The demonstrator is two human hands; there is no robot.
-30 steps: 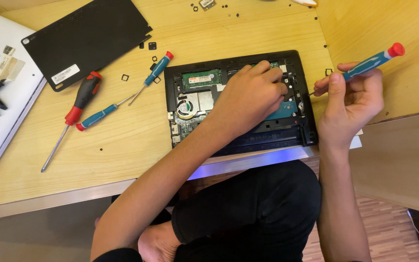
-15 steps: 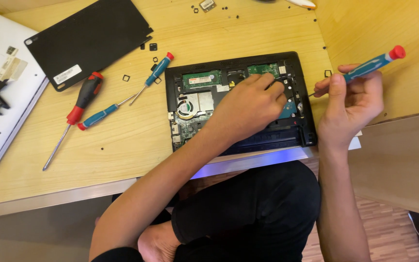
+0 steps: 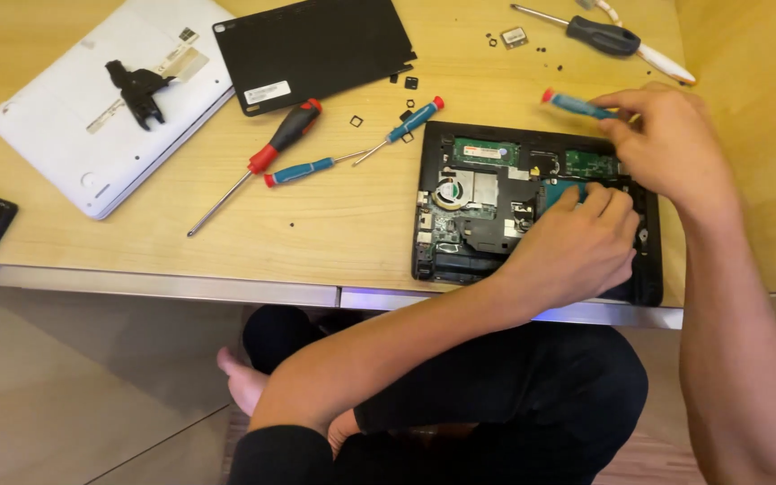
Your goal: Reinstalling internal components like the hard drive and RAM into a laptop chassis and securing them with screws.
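a light wooden table (image 3: pixel 334 216) fills the upper part of the frame, with a floor and the person's crossed legs showing below its edge. right of centre lies an opened black laptop base (image 3: pixel 460 193), its fan, green memory stick and circuit boards exposed. the left hand (image 3: pixel 577 247) rests inside it, fingers curled together and pressing down on a blue-green part at the middle of the base. the right hand (image 3: pixel 666 144) hovers over the base's upper right corner, closed around a small blue screwdriver with a red cap (image 3: pixel 577 106) that points to the left. at the centre of the frame a red-and-black screwdriver (image 3: pixel 258 162) and two more blue screwdrivers (image 3: pixel 352 153) lie loose on the wood, near tiny black screws and square bits. a black cover panel (image 3: pixel 316 49) sits at the top centre, touching a white laptop (image 3: pixel 92 117) at the upper left that carries a black bracket. a grey-handled screwdriver (image 3: pixel 599 34) lies at the upper right.
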